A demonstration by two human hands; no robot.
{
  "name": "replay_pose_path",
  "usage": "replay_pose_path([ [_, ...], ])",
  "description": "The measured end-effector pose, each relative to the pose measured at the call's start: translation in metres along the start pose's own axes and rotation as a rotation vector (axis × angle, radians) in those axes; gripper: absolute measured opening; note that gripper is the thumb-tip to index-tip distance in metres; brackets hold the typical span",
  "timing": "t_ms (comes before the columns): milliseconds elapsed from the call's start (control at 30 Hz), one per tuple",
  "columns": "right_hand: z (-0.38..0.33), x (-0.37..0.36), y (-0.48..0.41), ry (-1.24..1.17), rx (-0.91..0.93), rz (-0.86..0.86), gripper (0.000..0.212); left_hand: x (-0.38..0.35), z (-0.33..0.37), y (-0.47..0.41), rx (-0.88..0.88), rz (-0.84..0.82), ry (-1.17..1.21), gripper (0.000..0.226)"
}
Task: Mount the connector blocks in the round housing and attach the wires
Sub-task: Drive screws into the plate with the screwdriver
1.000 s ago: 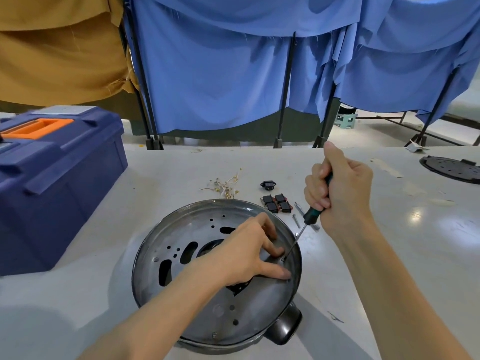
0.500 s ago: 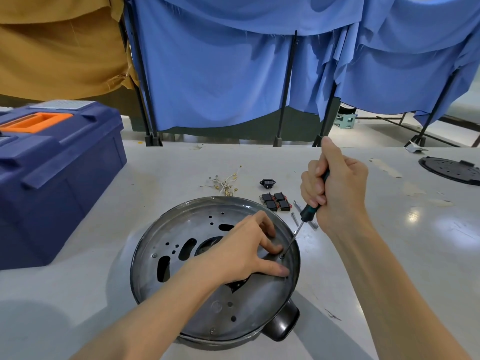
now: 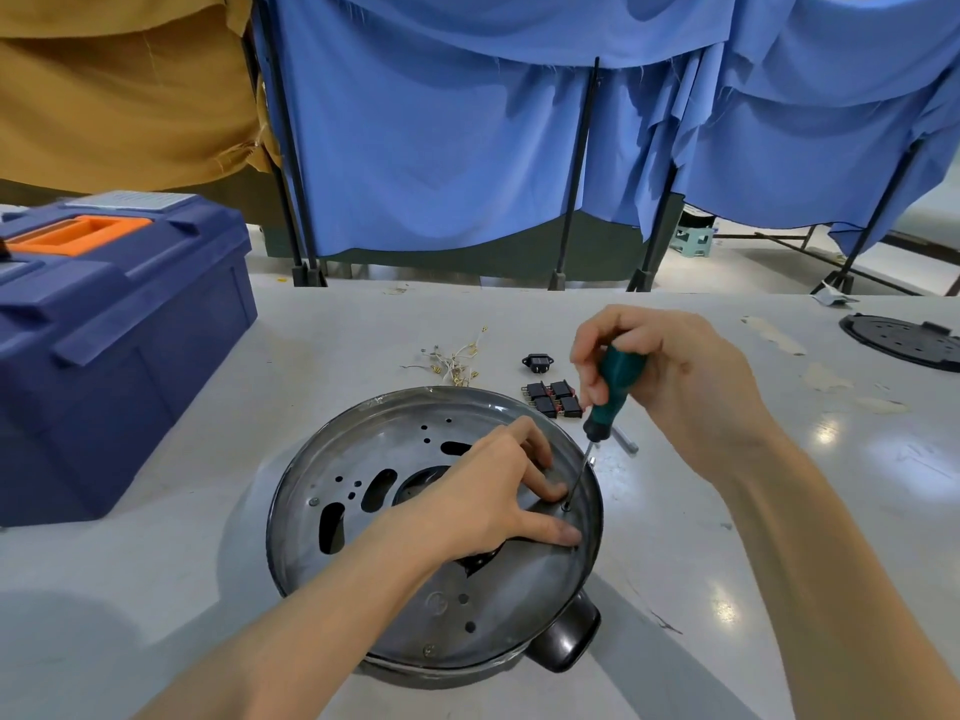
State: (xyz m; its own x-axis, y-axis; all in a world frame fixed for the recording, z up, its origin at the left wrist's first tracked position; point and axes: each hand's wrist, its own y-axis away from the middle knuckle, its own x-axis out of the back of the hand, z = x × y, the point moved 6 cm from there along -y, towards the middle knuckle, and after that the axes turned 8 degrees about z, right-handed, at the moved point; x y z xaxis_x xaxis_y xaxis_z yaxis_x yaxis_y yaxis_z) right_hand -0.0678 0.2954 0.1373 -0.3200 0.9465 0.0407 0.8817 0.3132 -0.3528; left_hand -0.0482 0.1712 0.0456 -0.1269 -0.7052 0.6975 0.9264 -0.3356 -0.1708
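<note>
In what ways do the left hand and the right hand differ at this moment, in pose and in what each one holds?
The left hand lies low on the round housing, fingers stretched and pressing its plate; the right hand is raised above the rim. The left hand grips nothing visible; the right hand curls round the green screwdriver. Both are bare and work at the same spot, where the screwdriver tip meets the plate.

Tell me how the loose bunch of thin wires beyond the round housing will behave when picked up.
The wires look thin and tangled, so they would probably flop and lift as one clump. Being so slight, they are likely very light and slide at a nudge. Their small metal ends may snag each other.
</note>
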Motion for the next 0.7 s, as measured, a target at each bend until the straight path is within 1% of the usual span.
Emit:
replay_pose_path([
  [33,-0.002,0.002,0.002,0.082,0.017,-0.027,0.029,0.0,0.0,0.0,0.013,0.005,0.025,0.031],
  [100,-0.007,0.001,0.007,0.197,0.08,-0.081,0.025,0.0,-0.002,0.0,0.035,0.02,0.034,0.038],
  [167,-0.012,-0.004,0.01,0.254,0.173,-0.09,0.029,0.0,-0.004,-0.001,0.046,0.034,0.034,0.041],
  [200,-0.012,-0.006,0.011,0.27,0.217,-0.051,0.032,0.0,-0.005,-0.001,0.054,0.038,0.04,0.042],
  [233,-0.011,-0.007,0.011,0.291,0.248,0.022,0.032,0.0,-0.005,0.0,0.055,0.037,0.032,0.042],
  [333,-0.008,0.003,0.014,0.431,0.344,0.354,0.017,0.0,0.001,-0.001,-0.005,0.051,-0.047,0.044],
  [400,-0.007,0.01,0.019,0.519,0.423,0.511,0.014,0.001,0.006,-0.001,-0.016,0.105,0.011,0.031],
  [467,-0.01,0.008,0.022,0.639,0.558,0.582,0.022,0.001,0.009,-0.003,-0.018,0.145,0.065,0.016],
  [533,-0.015,-0.004,0.024,0.745,0.714,0.611,0.032,-0.002,0.013,-0.003,-0.029,0.137,0.102,0.01],
  [567,-0.016,-0.01,0.024,0.774,0.763,0.611,0.035,-0.004,0.015,-0.003,-0.037,0.133,0.118,0.01],
  [600,-0.016,-0.015,0.022,0.789,0.777,0.598,0.038,-0.005,0.016,-0.004,-0.039,0.137,0.128,0.011],
  [633,-0.015,-0.018,0.018,0.784,0.747,0.573,0.042,-0.005,0.016,-0.004,-0.037,0.145,0.137,0.013],
  [667,-0.014,-0.019,0.012,0.733,0.665,0.532,0.046,-0.005,0.016,-0.005,-0.034,0.15,0.144,0.014],
  [700,-0.011,-0.017,0.004,0.624,0.537,0.476,0.052,-0.004,0.015,-0.005,-0.033,0.15,0.148,0.015],
])
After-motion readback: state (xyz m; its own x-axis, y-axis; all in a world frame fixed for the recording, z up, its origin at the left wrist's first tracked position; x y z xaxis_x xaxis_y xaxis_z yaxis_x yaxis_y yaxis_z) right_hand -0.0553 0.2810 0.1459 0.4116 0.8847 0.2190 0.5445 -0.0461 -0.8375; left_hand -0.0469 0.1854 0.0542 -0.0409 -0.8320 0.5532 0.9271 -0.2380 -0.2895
